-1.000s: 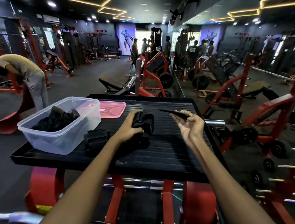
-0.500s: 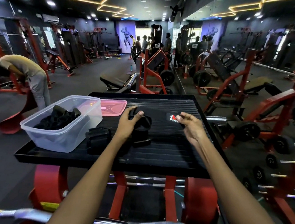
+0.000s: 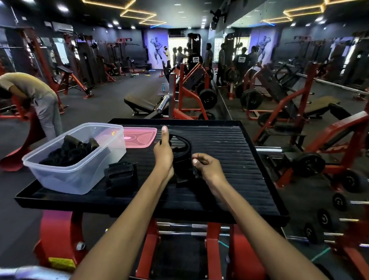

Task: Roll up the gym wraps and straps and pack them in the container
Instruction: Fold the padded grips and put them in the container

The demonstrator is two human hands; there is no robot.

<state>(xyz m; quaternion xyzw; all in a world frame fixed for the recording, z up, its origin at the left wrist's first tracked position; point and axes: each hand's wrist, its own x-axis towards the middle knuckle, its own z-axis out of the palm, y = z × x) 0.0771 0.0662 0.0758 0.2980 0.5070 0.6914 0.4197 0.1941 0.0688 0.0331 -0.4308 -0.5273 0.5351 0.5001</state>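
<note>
Strap point(image 3: 181, 149): black, looped, on the ribbed black platform point(image 3: 232, 165), between both hands.
Left hand point(image 3: 163, 153): grips the strap's left side, thumb up.
Right hand point(image 3: 208, 167): fingers curled, pinching the strap's near end.
Wrap point(image 3: 121, 175): black bundle just left of the hands, beside the tub.
Tub point(image 3: 70, 175): clear, on the platform's left, holding rolled black straps.
Lid point(image 3: 139, 136): pink, flat behind the tub.

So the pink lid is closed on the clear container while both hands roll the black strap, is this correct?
Not quite. In the head view the pink lid lies off the clear container, flat on the platform behind it. Both the left hand and right hand do hold the black strap.
</note>
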